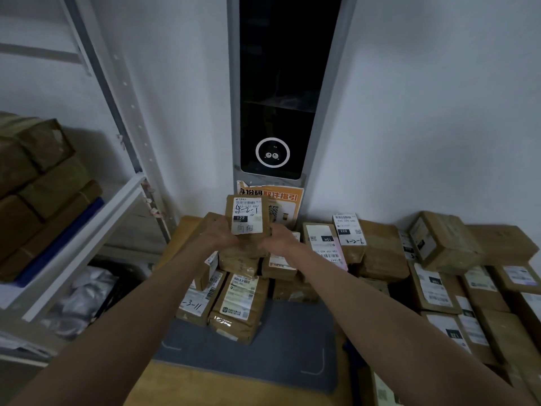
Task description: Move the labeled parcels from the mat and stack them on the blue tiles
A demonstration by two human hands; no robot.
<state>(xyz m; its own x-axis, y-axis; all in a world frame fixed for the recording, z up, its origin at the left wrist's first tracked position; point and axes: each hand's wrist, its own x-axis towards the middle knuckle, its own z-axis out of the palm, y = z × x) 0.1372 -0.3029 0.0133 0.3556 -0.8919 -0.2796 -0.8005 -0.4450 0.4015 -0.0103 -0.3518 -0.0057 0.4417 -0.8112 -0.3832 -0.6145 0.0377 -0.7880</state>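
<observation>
Parcel [247,215] lifted off mat [292,341], left hand [218,234] and right hand [276,240] both grasping it; next, carry to blue tiles, stack square.

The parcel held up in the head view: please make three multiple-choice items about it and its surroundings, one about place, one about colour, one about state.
1. Where is the held parcel?
A. on the shelf
B. raised before the orange poster
C. flat on the mat

2. What colour is the mat?
A. grey
B. red
C. green

3. How is the parcel held?
A. by the left hand alone
B. by nobody
C. by both hands

Answers:
1 B: it is lifted in front of the orange poster, above the pile.
2 A: the bare mat looks grey.
3 C: the left hand and right hand grip its lower part.
</observation>
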